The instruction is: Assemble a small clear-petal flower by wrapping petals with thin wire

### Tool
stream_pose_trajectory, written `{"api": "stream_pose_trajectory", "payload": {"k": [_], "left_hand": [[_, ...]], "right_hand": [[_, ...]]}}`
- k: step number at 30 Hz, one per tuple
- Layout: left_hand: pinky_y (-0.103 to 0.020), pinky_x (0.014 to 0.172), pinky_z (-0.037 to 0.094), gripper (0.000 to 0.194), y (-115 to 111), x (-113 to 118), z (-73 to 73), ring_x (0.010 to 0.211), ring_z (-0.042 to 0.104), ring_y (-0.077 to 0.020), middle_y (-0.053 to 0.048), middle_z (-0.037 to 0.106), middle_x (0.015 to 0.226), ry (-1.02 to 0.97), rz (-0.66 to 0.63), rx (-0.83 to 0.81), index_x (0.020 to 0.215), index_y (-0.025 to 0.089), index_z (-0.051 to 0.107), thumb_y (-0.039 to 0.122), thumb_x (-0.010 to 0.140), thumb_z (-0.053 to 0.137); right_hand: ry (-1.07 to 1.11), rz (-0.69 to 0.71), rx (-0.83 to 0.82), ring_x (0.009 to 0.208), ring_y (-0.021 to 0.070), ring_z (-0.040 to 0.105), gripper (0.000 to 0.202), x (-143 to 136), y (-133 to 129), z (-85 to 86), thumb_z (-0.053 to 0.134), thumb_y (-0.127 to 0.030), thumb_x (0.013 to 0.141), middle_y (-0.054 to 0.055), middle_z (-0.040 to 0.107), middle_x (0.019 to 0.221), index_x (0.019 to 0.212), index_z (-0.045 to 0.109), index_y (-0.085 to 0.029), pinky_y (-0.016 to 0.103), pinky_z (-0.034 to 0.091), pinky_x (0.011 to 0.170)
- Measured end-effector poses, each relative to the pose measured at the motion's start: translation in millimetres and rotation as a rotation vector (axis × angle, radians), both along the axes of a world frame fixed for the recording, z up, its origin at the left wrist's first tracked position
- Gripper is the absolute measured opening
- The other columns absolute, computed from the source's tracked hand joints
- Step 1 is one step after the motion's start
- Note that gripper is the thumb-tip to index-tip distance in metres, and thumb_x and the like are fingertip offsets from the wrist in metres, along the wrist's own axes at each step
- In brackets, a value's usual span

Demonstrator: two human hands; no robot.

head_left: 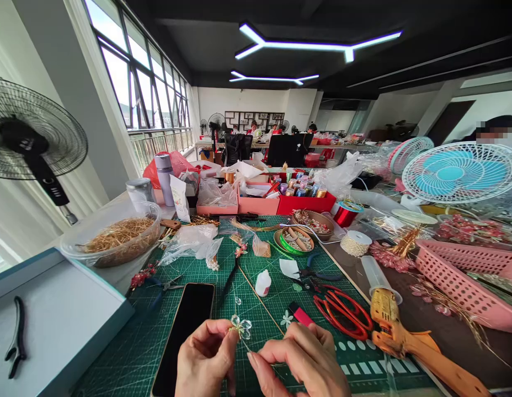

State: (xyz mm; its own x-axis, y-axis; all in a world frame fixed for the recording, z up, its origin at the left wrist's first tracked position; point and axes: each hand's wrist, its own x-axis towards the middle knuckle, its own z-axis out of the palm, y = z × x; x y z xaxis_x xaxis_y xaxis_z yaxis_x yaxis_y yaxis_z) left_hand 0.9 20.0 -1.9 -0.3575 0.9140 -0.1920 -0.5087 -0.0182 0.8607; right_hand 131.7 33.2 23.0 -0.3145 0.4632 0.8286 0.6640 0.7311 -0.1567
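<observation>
Between the thumb and forefinger of my left hand [208, 353] is a small flower of clear beads [242, 326]. A thin wire [246, 345] runs from the flower down to my right hand [299, 361], which pinches it between thumb and forefinger. Both hands are above the green cutting mat [239, 275]. A black phone [185, 331] lies just left of my left hand. Beyond my right hand are a white petal flower [286, 318], a pink-and-black lighter-like piece [301, 315] and a small white bottle [263, 283].
An orange glue gun [399, 331] and red-handled scissors [342, 311] lie on the right, near a pink basket [458, 281]. A shallow box [53, 320] with a black tool stands at left. Thread spools fill a red box [308, 205] behind. A blue fan [450, 173] and a person are at right.
</observation>
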Motion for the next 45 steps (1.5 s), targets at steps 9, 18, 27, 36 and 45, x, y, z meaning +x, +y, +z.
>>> {"api": "stream_pose_trajectory", "payload": {"k": [9,18,27,36,45], "left_hand": [[-0.009,0.024,0.029,0.041,-1.0,3.2,6.7,0.024,0.035,0.0003,0.005,0.055,0.041,0.064,0.071,0.001,0.055,0.01,0.062,0.043,0.044,0.084],[-0.01,0.024,0.029,0.03,-0.1,0.9,-3.2,0.028,0.034,-0.0004,0.004,0.058,0.047,0.134,0.078,0.012,0.057,0.013,0.065,0.038,0.052,0.08],[-0.01,0.024,0.029,0.035,-0.8,4.5,8.2,0.025,0.035,-0.0001,0.004,0.056,0.043,0.079,0.073,-0.008,0.055,0.011,0.062,0.039,0.046,0.082],[-0.011,0.028,0.032,0.021,-3.5,8.2,9.0,0.031,0.041,-0.0038,0.002,0.06,0.043,0.131,0.121,0.01,0.053,0.015,0.064,0.028,0.048,0.078],[-0.012,0.031,0.031,0.024,-3.7,5.2,0.5,0.031,0.037,-0.0031,0.003,0.056,0.042,0.205,0.122,-0.019,0.056,0.014,0.062,0.034,0.051,0.076]], "right_hand": [[0.015,-0.025,-0.086,0.033,0.0062,0.043,0.042,-2.5,4.1,19.0,0.047,-0.033,0.086,-0.006,0.042,0.04,0.047,0.053,-0.02,0.022,0.04,0.047],[0.062,-0.021,-0.164,0.037,0.0073,0.046,0.038,-4.4,8.5,16.3,0.047,-0.033,0.086,-0.006,0.045,0.041,0.051,0.053,-0.019,0.022,0.042,0.048],[0.035,-0.026,0.024,0.038,0.0073,0.038,0.034,-9.0,9.2,10.8,0.052,-0.027,0.084,-0.008,0.042,0.044,0.051,0.051,-0.02,0.027,0.031,0.062],[0.102,-0.077,0.119,0.047,0.014,0.042,0.033,-17.8,9.0,-12.1,0.051,-0.029,0.087,-0.004,0.05,0.044,0.055,0.051,-0.022,0.033,0.022,0.063],[0.082,-0.061,-0.239,0.057,0.0146,0.049,0.021,-14.2,-6.5,-9.6,0.04,-0.014,0.071,-0.003,0.047,0.062,0.089,0.047,-0.02,0.027,0.034,0.057]]}}
